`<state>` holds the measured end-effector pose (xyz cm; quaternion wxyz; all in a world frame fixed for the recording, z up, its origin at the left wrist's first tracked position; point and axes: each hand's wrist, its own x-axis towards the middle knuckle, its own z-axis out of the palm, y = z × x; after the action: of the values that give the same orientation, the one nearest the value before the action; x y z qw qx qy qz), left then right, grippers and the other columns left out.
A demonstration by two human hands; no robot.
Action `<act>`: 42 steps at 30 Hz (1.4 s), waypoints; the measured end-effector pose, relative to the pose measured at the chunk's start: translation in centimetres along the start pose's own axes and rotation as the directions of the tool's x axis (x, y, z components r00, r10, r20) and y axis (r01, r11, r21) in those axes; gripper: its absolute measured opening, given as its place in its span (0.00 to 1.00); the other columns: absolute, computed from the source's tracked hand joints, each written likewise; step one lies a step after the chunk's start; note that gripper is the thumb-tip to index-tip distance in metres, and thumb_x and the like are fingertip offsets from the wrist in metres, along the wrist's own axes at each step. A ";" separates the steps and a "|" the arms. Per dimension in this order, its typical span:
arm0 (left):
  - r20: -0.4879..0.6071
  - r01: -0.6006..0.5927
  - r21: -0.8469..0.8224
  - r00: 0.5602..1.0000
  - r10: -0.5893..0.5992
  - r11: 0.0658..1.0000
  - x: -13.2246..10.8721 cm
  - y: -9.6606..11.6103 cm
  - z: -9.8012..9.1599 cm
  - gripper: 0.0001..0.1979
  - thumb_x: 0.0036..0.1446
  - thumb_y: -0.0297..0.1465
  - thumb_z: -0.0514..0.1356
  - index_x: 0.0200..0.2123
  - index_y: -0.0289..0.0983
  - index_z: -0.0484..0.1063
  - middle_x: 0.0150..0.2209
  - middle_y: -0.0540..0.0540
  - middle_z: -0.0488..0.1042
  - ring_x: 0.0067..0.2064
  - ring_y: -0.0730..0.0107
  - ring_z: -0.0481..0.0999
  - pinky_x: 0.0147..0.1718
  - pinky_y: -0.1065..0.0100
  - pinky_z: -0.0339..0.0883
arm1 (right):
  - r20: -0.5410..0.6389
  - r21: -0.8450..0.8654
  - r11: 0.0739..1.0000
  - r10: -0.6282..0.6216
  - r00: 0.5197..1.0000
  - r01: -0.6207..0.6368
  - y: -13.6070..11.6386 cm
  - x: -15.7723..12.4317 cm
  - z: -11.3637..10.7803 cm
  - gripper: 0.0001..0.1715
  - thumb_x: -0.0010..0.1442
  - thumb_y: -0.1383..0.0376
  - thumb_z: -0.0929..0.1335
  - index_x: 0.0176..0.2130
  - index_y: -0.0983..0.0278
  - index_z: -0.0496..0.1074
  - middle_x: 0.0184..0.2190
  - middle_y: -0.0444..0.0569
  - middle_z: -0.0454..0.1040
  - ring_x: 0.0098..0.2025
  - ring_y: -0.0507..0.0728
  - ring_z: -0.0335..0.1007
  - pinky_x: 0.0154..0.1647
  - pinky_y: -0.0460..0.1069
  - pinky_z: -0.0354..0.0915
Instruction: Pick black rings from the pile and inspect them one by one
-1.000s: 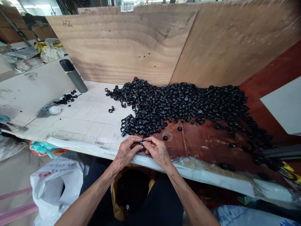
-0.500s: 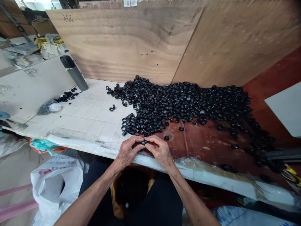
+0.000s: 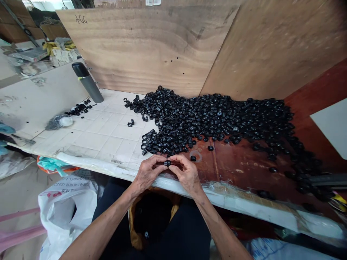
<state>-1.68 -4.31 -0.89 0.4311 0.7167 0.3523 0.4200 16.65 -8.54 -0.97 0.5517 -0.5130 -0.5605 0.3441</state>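
The table [image 3: 93,139] is pale and marked in squares on the left, smooth red-brown on the right. Behind it stands a grained wooden board [image 3: 141,47]. A heap of glossy black rings and caps [image 3: 217,115] spreads before the board, right of a grey cylindrical flask [image 3: 91,86]. At the near edge, left hand [image 3: 148,171] and right hand [image 3: 187,173] pinch one small, rounded black piece [image 3: 167,163], each grip clamped on it.
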 end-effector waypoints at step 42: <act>-0.007 -0.150 0.142 0.988 0.152 0.978 0.0 0.7 0.0 0.08 0.63 0.32 0.65 0.45 0.38 0.77 0.43 0.43 0.81 0.47 0.62 0.80 0.51 0.58 0.75 | 0.032 -0.281 0.958 -0.049 0.998 0.056 -1.1 -0.4 0.3 0.23 0.73 0.56 0.59 0.42 0.64 0.77 0.21 0.44 0.71 0.23 0.54 0.69 0.31 0.47 0.64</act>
<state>-1.54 -4.57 -0.26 0.3430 0.7664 0.3295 0.4319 16.07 -9.17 -0.09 0.4748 -0.5670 -0.6240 0.2524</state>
